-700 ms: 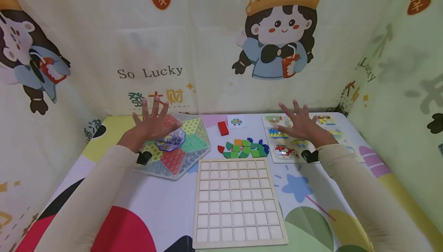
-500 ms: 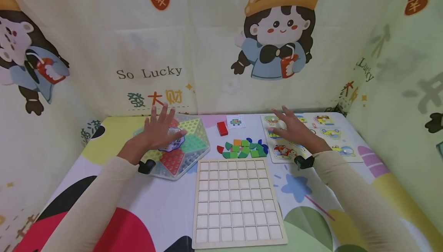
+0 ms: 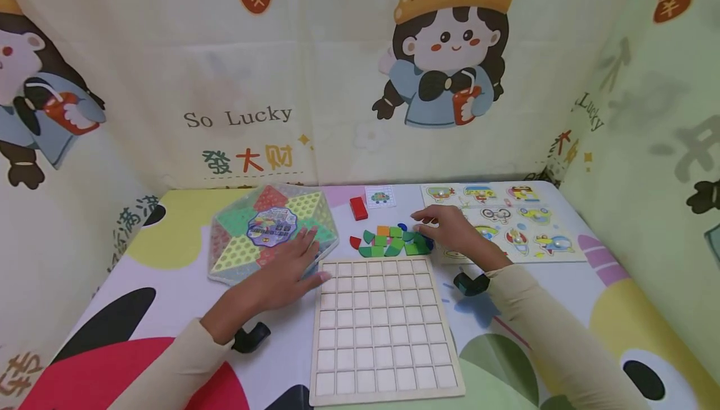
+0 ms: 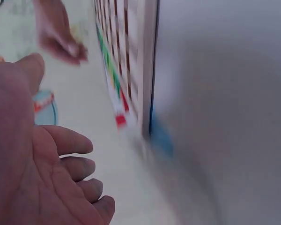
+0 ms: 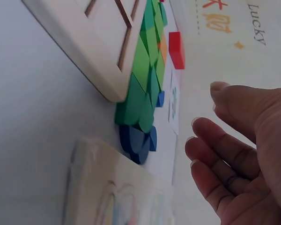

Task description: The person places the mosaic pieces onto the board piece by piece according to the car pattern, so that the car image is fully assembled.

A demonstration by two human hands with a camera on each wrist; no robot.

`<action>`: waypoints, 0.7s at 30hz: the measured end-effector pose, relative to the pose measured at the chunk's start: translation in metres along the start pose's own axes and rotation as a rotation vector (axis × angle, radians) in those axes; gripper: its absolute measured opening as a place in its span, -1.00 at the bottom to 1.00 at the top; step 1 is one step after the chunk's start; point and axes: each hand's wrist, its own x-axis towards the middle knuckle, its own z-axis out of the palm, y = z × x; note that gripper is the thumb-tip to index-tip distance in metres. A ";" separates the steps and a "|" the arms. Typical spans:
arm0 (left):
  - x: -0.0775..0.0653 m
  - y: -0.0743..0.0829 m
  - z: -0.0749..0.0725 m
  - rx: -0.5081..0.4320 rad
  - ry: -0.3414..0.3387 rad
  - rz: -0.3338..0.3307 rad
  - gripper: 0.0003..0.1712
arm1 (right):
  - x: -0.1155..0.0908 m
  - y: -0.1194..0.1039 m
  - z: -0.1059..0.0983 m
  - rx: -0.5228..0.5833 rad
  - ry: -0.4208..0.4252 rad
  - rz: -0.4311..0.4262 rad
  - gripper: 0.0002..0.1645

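In the head view my left hand (image 3: pixel 284 272) is held palm down over the near right edge of a hexagonal game box (image 3: pixel 233 219), fingers extended and thumb near a wooden grid board (image 3: pixel 388 329). My right hand (image 3: pixel 450 232) hovers above the right end of a pile of small coloured blocks (image 3: pixel 394 246), mostly green. Its fingers are loosely bent with nothing between them, as the right hand (image 5: pixel 248 154) shows in the right wrist view. The left wrist view shows the left hand (image 4: pixel 61 173) holding nothing. Part of the pile's right end is hidden.
Behind the pile lie a red block (image 3: pixel 358 208) and a small card (image 3: pixel 380 197) with a printed gridded picture. A vehicle picture puzzle board (image 3: pixel 540 213) lies at the back right. A patterned cloth wall (image 3: pixel 337 85) rises behind the table.
Both hands were spread and raised over the game box and puzzle board. The left has come nearer and to the right; the right has moved left toward the blocks, its fingers now bent.
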 end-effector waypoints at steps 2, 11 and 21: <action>-0.009 0.009 0.008 -0.013 -0.026 0.022 0.00 | 0.001 0.000 0.005 -0.005 -0.011 -0.006 -0.69; -0.035 0.030 0.033 -0.088 -0.151 0.068 0.14 | 0.004 0.001 0.019 -0.005 -0.063 0.045 -0.75; -0.051 0.026 0.041 0.018 -0.219 0.150 0.53 | 0.007 0.005 0.028 0.011 -0.081 0.076 -0.76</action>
